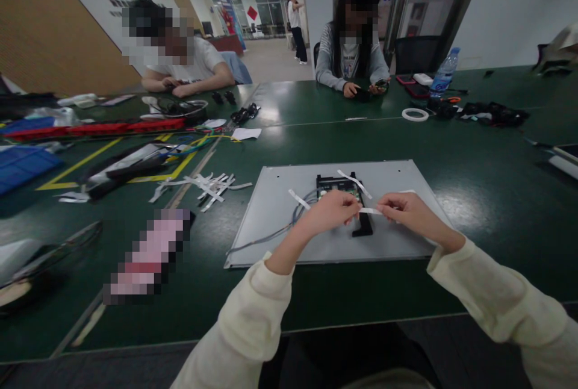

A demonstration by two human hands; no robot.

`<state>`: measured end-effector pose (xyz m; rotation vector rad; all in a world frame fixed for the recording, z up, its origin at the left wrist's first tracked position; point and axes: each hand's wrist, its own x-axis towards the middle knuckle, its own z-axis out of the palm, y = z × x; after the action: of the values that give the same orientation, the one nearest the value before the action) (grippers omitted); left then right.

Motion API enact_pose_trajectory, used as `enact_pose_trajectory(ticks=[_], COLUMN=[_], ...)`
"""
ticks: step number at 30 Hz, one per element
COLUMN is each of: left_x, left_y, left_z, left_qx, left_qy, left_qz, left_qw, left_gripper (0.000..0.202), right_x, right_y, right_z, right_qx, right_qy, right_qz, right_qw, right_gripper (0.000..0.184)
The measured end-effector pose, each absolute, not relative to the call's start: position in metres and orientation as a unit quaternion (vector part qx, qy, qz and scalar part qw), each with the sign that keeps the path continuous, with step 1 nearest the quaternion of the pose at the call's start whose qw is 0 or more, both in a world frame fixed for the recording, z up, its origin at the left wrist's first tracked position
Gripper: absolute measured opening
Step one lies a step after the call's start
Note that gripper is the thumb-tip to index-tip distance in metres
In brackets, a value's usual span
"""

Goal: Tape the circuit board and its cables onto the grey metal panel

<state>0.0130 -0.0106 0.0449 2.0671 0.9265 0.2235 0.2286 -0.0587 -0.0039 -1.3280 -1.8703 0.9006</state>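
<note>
Between my two hands a short white strip of tape point(370, 211) is stretched, one end in each. My left hand point(333, 207) pinches its left end and my right hand point(405, 211) pinches the right end, both closed. Under them lies a light grey flat panel point(266, 208). On the panel sits a black frame point(365, 227) with a circuit board, partly hidden behind my left hand. A grey cable point(266, 238) runs from it to the panel's left edge. Other white strips lie there, one across the frame point(354, 183) and one over the cable point(298, 199).
Left of the panel is a pile of white strips point(212, 187), with a pixelated pink phone-like object point(151, 253) nearer me. A white tape roll point(415, 114) and a water bottle point(445, 73) stand at the back right. Two people sit across the green table point(497, 196).
</note>
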Motion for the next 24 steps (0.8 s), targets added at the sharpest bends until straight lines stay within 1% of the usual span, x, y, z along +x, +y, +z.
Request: enact_pose_trajectory(ticks=[3,6,9,12,16,20,24], left_x=[0.015,0.017,0.019,0.020,0.021,0.020,0.021], left_y=[-0.015,-0.021,-0.025,-0.029,-0.032,-0.035,-0.038], left_z=[0.044,0.043,0.038,0.036,0.039,0.040,0.032], left_qx=[0.827,0.838,0.849,0.848,0.855,0.865,0.877], left_qy=[0.383,0.382,0.414,0.457,0.458,0.456,0.467], left_qz=[0.083,0.085,0.073,0.041,0.013,0.012,0.007], left_qw=[0.403,0.380,0.321,0.264,0.243,0.210,0.117], left_gripper=[0.028,0.030,0.033,0.036,0.034,0.033,0.031], right_x=[0.229,0.228,0.227,0.227,0.226,0.224,0.220], right_y=[-0.057,-0.056,-0.056,-0.056,-0.057,-0.057,-0.058], right_z=[-0.009,-0.012,-0.014,-0.014,-0.014,-0.014,-0.012], right_qx=[-0.497,-0.504,-0.523,-0.533,-0.534,-0.539,-0.550], right_qy=[-0.719,-0.721,-0.730,-0.745,-0.754,-0.760,-0.768], right_qz=[0.366,0.367,0.332,0.287,0.267,0.251,0.228], right_qw=[0.319,0.303,0.289,0.280,0.273,0.261,0.237], right_gripper=[0.025,0.028,0.032,0.031,0.030,0.030,0.026])
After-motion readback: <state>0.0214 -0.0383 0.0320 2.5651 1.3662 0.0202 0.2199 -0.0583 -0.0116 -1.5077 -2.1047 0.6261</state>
